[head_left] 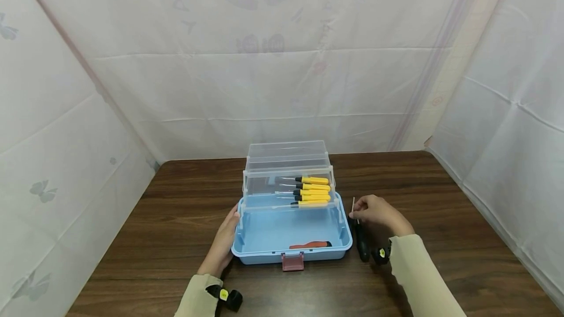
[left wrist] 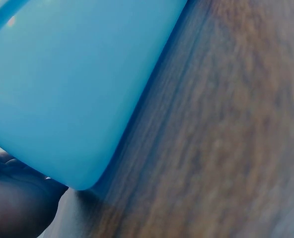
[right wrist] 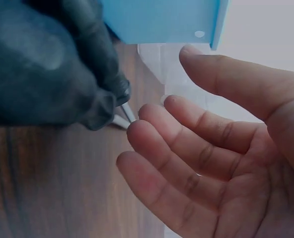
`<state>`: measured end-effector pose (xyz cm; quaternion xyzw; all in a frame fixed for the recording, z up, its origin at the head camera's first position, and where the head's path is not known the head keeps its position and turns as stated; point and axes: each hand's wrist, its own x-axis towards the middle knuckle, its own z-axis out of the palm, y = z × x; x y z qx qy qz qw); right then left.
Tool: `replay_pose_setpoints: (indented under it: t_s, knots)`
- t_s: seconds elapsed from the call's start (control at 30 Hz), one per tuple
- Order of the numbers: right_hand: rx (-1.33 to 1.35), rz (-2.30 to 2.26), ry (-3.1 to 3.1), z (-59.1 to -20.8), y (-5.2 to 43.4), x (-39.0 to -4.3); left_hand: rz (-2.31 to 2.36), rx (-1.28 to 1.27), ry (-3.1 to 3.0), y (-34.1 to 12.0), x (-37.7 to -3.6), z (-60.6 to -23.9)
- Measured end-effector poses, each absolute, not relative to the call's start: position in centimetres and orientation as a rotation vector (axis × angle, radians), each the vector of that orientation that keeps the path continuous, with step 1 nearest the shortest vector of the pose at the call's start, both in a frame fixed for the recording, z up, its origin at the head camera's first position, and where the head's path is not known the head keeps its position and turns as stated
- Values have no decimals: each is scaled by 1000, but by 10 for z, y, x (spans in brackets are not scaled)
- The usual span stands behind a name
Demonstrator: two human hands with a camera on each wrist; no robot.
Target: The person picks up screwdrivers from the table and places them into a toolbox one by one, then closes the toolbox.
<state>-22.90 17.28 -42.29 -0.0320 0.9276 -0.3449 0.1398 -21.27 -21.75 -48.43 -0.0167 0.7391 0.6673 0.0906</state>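
Plenty of desk (head_left: 176, 219) out to the left edge, then the left hand (head_left: 223, 243) against the left side of the blue box (head_left: 264, 258); can't tell if it's gripping. Yellow screwdrivers (head_left: 316, 192) sit in the clear tray (head_left: 260, 187) at the back, a red-handled tool (head_left: 310, 245) near the front edge. Black screwdrivers (head_left: 362, 244) lie just beside the right wall, right hand (head_left: 380, 213) at their shafts, fingers loose, holding nothing. There's room from there to the desk's right edge.

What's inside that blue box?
In the box, a red tool lies along the front, its underside hidden. Several yellow-handled tools rest in the clear tray over the back; anything directly beneath them is covered.
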Motion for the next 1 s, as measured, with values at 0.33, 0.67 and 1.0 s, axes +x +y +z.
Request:
replay_pose_setpoints:
  t_s: [0.33, 0.67, 1.0]
  knots:
    - [-9, -1015, 2621, -431, 178, -225, 1999, -40, 2183, -217, -212, -483]
    - [31, -1044, 2584, -440, 183, -223, 1990, -65, 2188, -217, -211, -482]
    - [47, -1038, 2572, -445, 189, -216, 1983, -71, 2196, -215, -212, -481]
